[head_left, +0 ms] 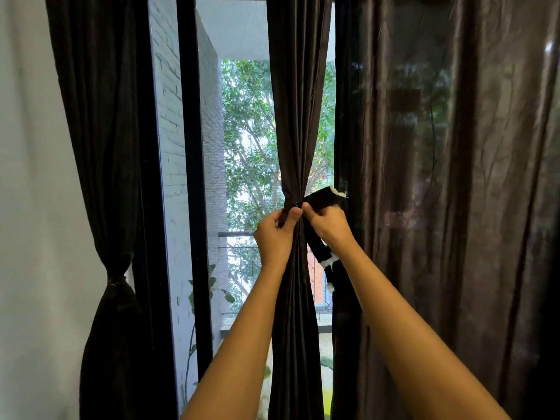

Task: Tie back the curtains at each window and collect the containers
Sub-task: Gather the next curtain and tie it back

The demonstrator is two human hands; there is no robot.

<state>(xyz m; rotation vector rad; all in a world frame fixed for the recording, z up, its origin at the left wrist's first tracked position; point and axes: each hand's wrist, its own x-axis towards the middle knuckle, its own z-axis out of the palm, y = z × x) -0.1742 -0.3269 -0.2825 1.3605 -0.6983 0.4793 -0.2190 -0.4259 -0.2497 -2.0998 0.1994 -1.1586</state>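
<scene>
Left grip: the left hand [274, 234] is closed around the gathered middle curtain [298, 116], thumb pressed against the cinch point.
Right grip: the right hand [328, 225] is closed on the black tie-back strap [322, 199], fingertips just beside the left thumb.
Strap: one end sticks up and to the right above the right hand; the other end hangs down behind the right wrist. Both ends show frayed white edging.
Middle curtain: dark, gathered into a narrow vertical column in front of the window [242, 147]; long axis upright, pinched narrowest at the hands, flaring above and below.
Left curtain [103, 147]: dark, already cinched low down by a tie, hanging against the white wall [30, 177].
Right curtain [454, 177]: dark, loose, full width, just beside the right forearm.
Obstructions: a black window frame bar [191, 177] stands upright between the left and middle curtains.
Outside: a white brick wall and green trees through the glass.
</scene>
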